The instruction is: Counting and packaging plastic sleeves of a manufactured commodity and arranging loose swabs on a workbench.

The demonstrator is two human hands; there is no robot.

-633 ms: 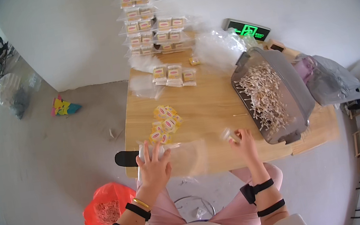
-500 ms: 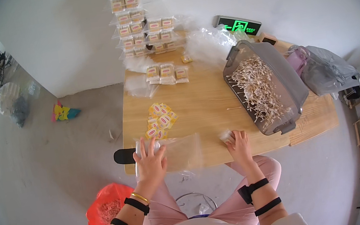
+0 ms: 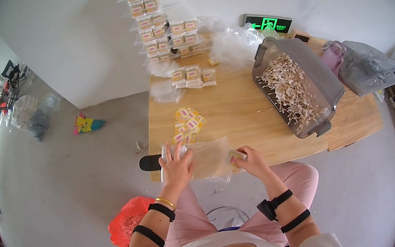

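Observation:
My left hand (image 3: 177, 169) lies with fingers spread on one end of a clear plastic bag (image 3: 208, 155) at the table's near edge. A black rounded piece (image 3: 150, 163) sticks out past the table edge beside it. In my right hand (image 3: 255, 162) I pinch a small packet of cotton swabs (image 3: 237, 157) with a yellow label, right at the bag's other end. Whether the packet is inside the bag I cannot tell. Beyond my left hand several yellow-and-white label cards (image 3: 188, 124) lie in a loose pile.
A grey bin (image 3: 327, 87) of loose cotton swabs (image 3: 291, 89) lies tipped on the right. Bagged packets (image 3: 193, 76) sit farther back, with tall stacks (image 3: 147, 20) behind. Grey plastic bags (image 3: 369, 65) and a lit green sign (image 3: 268, 23) stand near the wall; a red bag (image 3: 129, 222) is on the floor.
My right hand has moved left with the swab packet to the bag's end, and the packet's label now shows. My left hand stays on the bag. The whole view has shifted slightly.

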